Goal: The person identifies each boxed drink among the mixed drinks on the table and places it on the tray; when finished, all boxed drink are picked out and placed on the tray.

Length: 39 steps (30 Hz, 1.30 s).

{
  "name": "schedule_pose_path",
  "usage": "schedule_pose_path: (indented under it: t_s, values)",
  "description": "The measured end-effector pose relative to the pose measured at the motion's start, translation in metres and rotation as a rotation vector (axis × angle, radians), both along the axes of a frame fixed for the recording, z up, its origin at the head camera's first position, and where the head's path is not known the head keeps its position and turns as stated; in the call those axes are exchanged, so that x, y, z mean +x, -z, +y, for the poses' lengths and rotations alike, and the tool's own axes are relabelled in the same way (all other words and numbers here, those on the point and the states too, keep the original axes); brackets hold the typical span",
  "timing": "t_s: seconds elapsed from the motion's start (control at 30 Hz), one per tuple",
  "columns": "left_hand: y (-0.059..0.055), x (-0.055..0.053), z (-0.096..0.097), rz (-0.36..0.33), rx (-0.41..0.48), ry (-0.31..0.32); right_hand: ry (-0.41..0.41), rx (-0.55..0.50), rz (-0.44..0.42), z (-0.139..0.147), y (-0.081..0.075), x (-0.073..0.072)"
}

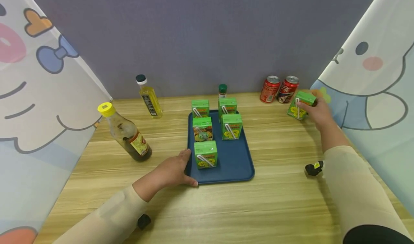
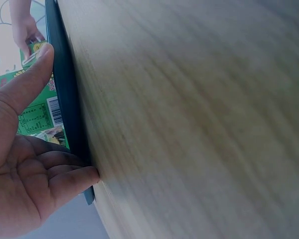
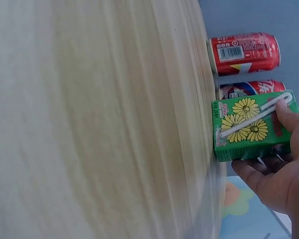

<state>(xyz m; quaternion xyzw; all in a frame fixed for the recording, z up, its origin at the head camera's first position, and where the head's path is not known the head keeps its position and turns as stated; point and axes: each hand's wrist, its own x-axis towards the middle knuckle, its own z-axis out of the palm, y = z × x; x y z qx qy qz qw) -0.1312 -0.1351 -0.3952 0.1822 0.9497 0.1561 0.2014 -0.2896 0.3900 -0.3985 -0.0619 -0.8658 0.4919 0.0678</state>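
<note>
My right hand [image 1: 318, 111] grips a green drink carton [image 3: 246, 127] with a white straw and yellow flowers on it, thumb on the front face and fingers behind. I cannot tell whether the carton touches the table. My left hand [image 1: 173, 170] holds the front left corner of a dark blue tray [image 1: 233, 166], thumb at the front rim and fingers at the left rim. Several like cartons stand upright on the tray, among them a front left carton [image 1: 206, 155] and a right-hand carton [image 1: 231, 127].
Two red cans, a left can [image 1: 270, 89] and a right can [image 1: 288, 90], stand behind my right hand. A yellow-capped sauce bottle [image 1: 130, 138] and an oil bottle [image 1: 150, 100] are left of the tray. A green-capped bottle [image 1: 222, 90] stands behind it.
</note>
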Motion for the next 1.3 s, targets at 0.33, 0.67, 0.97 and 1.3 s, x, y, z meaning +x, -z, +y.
schedule_pose_path:
  t_s: [0.33,0.67,0.97,1.3]
  values:
    - [0.000,0.000,0.000,0.008,0.001,0.002,-0.005,0.198,-0.075,-0.024,-0.008,0.010]
    - [-0.001,0.001,0.001,0.004,0.007,-0.003,-0.161,0.121,-0.023,-0.072,-0.038,0.028]
    - [0.000,0.000,0.000,0.011,0.012,-0.003,-0.291,0.125,-0.004,-0.115,-0.072,0.056]
    - [0.001,0.000,0.000,-0.001,0.014,-0.005,-0.441,0.173,-0.009,-0.149,-0.084,0.094]
